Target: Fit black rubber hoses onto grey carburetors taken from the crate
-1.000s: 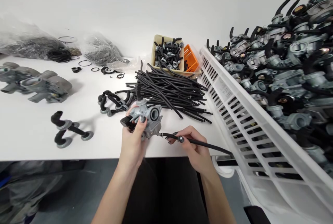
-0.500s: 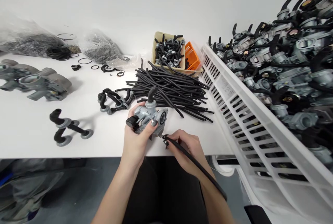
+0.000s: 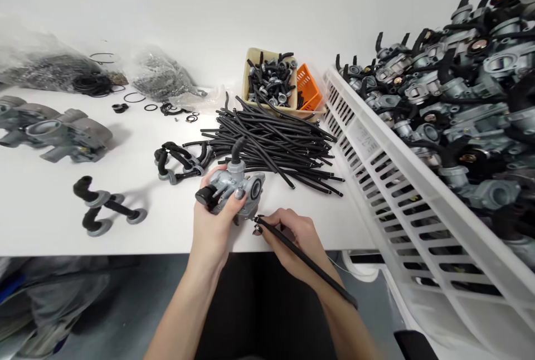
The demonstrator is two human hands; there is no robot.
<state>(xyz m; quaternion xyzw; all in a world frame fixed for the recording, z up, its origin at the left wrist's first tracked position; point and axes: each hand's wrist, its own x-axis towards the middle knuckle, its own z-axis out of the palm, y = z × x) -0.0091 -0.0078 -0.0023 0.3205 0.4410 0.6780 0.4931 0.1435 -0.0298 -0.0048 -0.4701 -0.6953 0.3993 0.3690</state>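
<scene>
A grey metal carburetor (image 3: 246,184) is gripped in my left hand (image 3: 214,223), thumb across its near side. A black rubber boot stands up from its top, and a black knob sticks out at its left. My right hand (image 3: 292,237) pinches a black rubber hose (image 3: 309,264) near one end. That end is at the carburetor's lower right edge; whether it sits on a fitting there I cannot tell. The hose's other end trails back over my right forearm. Behind the carburetor lies a pile of black hoses (image 3: 271,140).
A white slatted crate (image 3: 376,165) heaped with carburetors (image 3: 463,103) stands at right. At the back are a cream bin (image 3: 246,78) of capped boots and an orange basket (image 3: 307,87). Loose boots with caps (image 3: 100,198), larger carburetors (image 3: 62,129) and plastic bags (image 3: 159,73) occupy the left.
Both hands, with the carburetor and hose, appear slightly further left in view. The hose end stays at the carburetor's lower edge, and both grips are kept.
</scene>
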